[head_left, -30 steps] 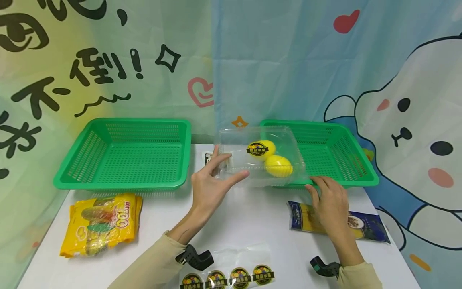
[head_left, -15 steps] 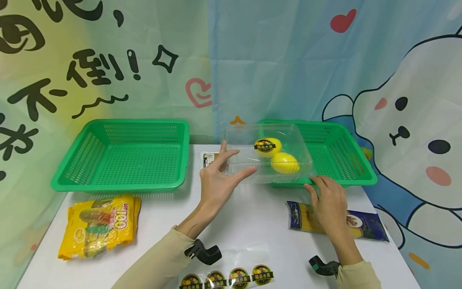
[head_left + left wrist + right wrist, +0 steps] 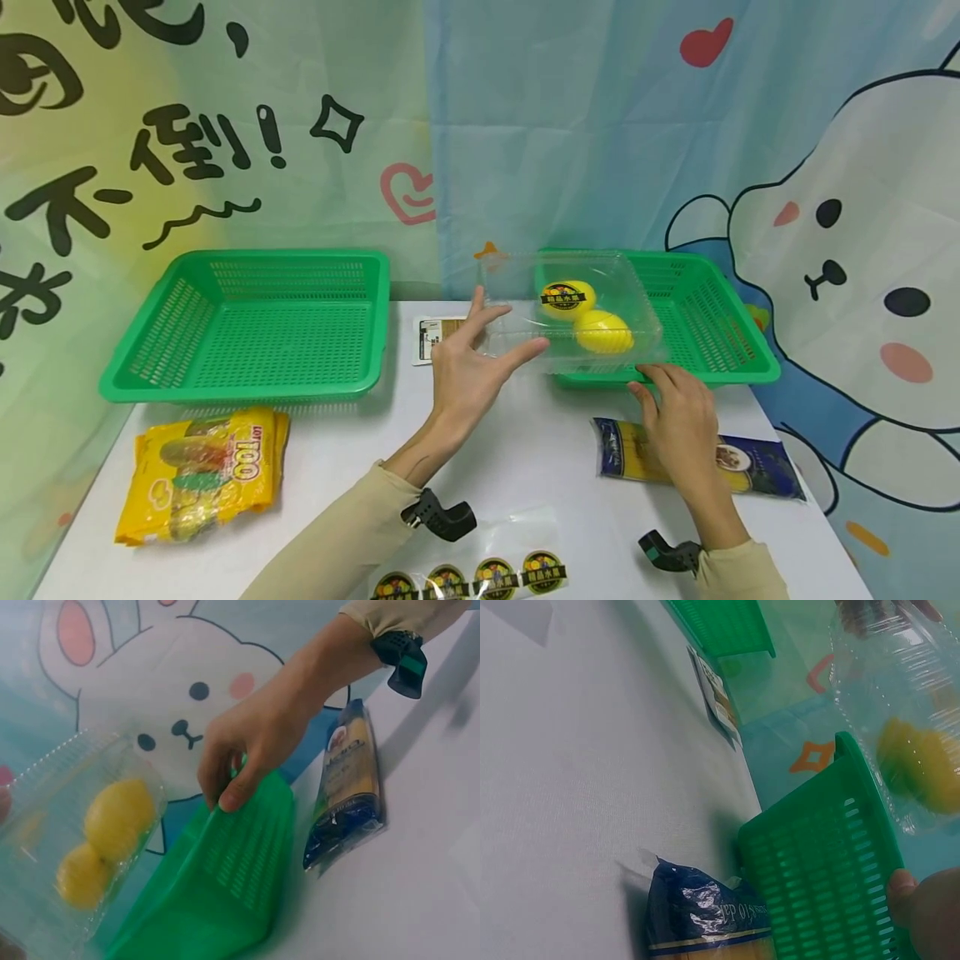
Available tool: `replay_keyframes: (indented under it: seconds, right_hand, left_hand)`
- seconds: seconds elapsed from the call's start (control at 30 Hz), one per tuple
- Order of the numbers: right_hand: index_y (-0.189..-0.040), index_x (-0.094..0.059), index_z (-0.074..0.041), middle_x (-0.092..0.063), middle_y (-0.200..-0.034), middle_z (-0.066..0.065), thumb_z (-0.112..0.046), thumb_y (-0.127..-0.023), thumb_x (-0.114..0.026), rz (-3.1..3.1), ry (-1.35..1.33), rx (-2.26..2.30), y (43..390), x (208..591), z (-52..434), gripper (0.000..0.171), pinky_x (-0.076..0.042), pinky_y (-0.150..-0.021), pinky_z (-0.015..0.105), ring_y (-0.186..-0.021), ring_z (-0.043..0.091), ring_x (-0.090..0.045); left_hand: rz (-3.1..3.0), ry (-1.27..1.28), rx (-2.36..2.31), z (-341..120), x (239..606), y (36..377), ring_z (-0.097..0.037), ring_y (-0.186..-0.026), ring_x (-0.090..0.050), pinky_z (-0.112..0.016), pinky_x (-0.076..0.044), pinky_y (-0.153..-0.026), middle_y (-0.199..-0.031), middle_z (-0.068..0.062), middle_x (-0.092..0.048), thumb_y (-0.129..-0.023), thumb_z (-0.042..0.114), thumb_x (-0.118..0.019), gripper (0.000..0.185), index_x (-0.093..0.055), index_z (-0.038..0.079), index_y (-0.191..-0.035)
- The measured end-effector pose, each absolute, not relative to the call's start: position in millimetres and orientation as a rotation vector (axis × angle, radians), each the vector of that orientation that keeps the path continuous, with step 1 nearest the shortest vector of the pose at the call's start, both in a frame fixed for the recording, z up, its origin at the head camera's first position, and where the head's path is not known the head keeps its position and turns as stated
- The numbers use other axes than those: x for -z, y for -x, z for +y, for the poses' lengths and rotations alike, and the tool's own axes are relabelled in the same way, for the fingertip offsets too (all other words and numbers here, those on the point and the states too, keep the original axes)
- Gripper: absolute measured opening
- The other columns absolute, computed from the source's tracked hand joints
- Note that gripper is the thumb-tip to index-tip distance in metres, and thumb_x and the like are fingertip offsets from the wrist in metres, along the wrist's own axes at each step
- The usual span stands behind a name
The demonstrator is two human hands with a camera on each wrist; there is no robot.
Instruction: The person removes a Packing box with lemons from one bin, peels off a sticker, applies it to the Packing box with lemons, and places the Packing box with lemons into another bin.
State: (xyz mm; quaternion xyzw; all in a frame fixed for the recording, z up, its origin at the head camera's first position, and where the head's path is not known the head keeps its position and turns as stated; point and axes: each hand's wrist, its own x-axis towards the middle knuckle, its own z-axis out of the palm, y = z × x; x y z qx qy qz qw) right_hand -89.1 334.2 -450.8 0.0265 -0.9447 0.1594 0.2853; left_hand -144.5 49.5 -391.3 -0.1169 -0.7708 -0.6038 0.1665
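A clear plastic clamshell box (image 3: 517, 333) with two yellow lemons (image 3: 603, 331) inside hangs over the near left part of the right green basket (image 3: 750, 354). One lemon carries a round black label (image 3: 566, 297). My left hand (image 3: 504, 329) grips the box's left end, fingers above and thumb below. My right hand (image 3: 647, 385) holds the basket's near rim, thumb on the outer wall. The left wrist view shows the box (image 3: 75, 840) to the left of my right hand (image 3: 247, 769), apart from it. In the right wrist view the box (image 3: 900, 712) floats above the basket (image 3: 817, 885).
An empty green basket (image 3: 240, 387) stands at the left. A yellow snack packet (image 3: 198, 471) lies in front of it. A dark blue pasta packet (image 3: 757, 467) lies under my right forearm. A sheet of round stickers (image 3: 472, 575) sits at the table's near edge, a small card (image 3: 429, 337) between the baskets.
My left hand has carried the box with the lemons to the right and a little farther back, over the right basket. My right hand has stayed on the basket's rim.
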Motion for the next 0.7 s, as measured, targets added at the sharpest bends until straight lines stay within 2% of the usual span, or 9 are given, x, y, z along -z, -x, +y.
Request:
replay_keyframes:
  seconds: [0.1,0.13,0.27,0.33,0.37,0.43,0.5,0.6,0.7]
  right_hand:
    - [-0.113,-0.074,0.002,-0.072,-0.114,0.022,-0.012,-0.090,-0.081,-2.522,-0.072,-0.430,89.3,451.0,334.3,0.027,-0.045,-0.100,0.067,-0.112,0.048,-0.064]
    - [-0.112,-0.074,0.002,-0.072,-0.113,0.022,-0.012,-0.090,-0.081,-2.519,-0.076,-0.431,89.5,451.1,334.4,0.027,-0.045,-0.099,0.067,-0.112,0.048,-0.064]
    - [-0.110,-0.074,0.002,-0.073,-0.111,0.022,-0.011,-0.089,-0.082,-2.512,-0.085,-0.427,89.9,450.8,334.4,0.026,-0.047,-0.096,0.067,-0.108,0.048,-0.066]
    - [-0.110,-0.074,0.003,-0.073,-0.111,0.022,-0.010,-0.089,-0.082,-2.512,-0.081,-0.425,89.9,450.7,334.3,0.026,-0.047,-0.096,0.067,-0.108,0.048,-0.066]
    - [-0.110,-0.074,0.003,-0.073,-0.111,0.022,-0.010,-0.089,-0.082,-2.515,-0.079,-0.423,90.0,450.6,334.3,0.026,-0.047,-0.096,0.066,-0.108,0.047,-0.066]
    - [-0.110,-0.074,0.003,-0.073,-0.112,0.022,-0.011,-0.089,-0.082,-2.519,-0.073,-0.421,90.0,450.3,334.1,0.026,-0.047,-0.097,0.066,-0.109,0.047,-0.065]
    - [-0.110,-0.074,0.003,-0.073,-0.112,0.022,-0.010,-0.089,-0.082,-2.520,-0.069,-0.422,89.6,449.9,333.6,0.026,-0.046,-0.098,0.066,-0.109,0.047,-0.065]
    - [-0.110,-0.075,0.003,-0.072,-0.112,0.022,-0.010,-0.089,-0.082,-2.522,-0.065,-0.425,89.5,449.5,333.4,0.027,-0.046,-0.098,0.066,-0.109,0.047,-0.065]
    - [-0.110,-0.075,0.003,-0.072,-0.113,0.023,-0.010,-0.089,-0.082,-2.521,-0.064,-0.424,89.1,449.4,333.1,0.027,-0.046,-0.099,0.066,-0.111,0.047,-0.064]
  left_hand:
    - [-2.196,0.332,1.723,53.2,390.7,146.2,-0.032,-0.109,-0.075,-0.028,-0.040,-0.052,-0.158,-0.009,-0.048,-0.075,0.047,-0.094,0.059,-0.076,0.024,-0.126]
    - [-2.198,0.331,1.728,54.3,390.5,146.8,-0.032,-0.096,-0.076,-0.028,-0.040,-0.051,-0.158,-0.009,-0.048,-0.075,0.047,-0.093,0.059,-0.076,0.024,-0.126]
    - [-2.203,0.339,1.727,59.8,389.0,149.0,-0.026,-0.079,-0.076,-0.026,-0.037,-0.047,-0.158,-0.011,-0.048,-0.075,0.050,-0.093,0.060,-0.075,0.024,-0.127]
    - [-2.204,0.343,1.723,63.0,389.0,150.3,-0.018,-0.053,-0.063,-0.025,-0.033,-0.044,-0.157,-0.012,-0.048,-0.075,0.050,-0.093,0.060,-0.075,0.024,-0.126]
    - [-2.204,0.344,1.718,64.6,388.9,150.9,-0.012,-0.049,-0.059,-0.024,-0.032,-0.043,-0.157,-0.013,-0.049,-0.075,0.050,-0.093,0.060,-0.075,0.024,-0.126]
    - [-2.207,0.343,1.713,67.6,388.8,151.8,-0.004,-0.038,-0.034,-0.023,-0.027,-0.040,-0.157,-0.015,-0.049,-0.075,0.050,-0.093,0.060,-0.075,0.023,-0.126]
    - [-2.208,0.347,1.714,70.8,388.8,153.0,0.000,-0.036,-0.024,-0.023,-0.026,-0.039,-0.156,-0.017,-0.048,-0.075,0.050,-0.093,0.060,-0.075,0.022,-0.125]
    - [-2.212,0.349,1.720,75.5,388.6,154.6,-0.003,-0.033,-0.029,-0.023,-0.030,-0.040,-0.157,-0.018,-0.047,-0.076,0.050,-0.092,0.060,-0.075,0.021,-0.126]
    - [-2.207,0.350,1.737,79.9,388.3,155.8,-0.014,-0.041,-0.056,-0.026,-0.039,-0.044,-0.157,-0.017,-0.047,-0.076,0.050,-0.092,0.060,-0.075,0.020,-0.126]
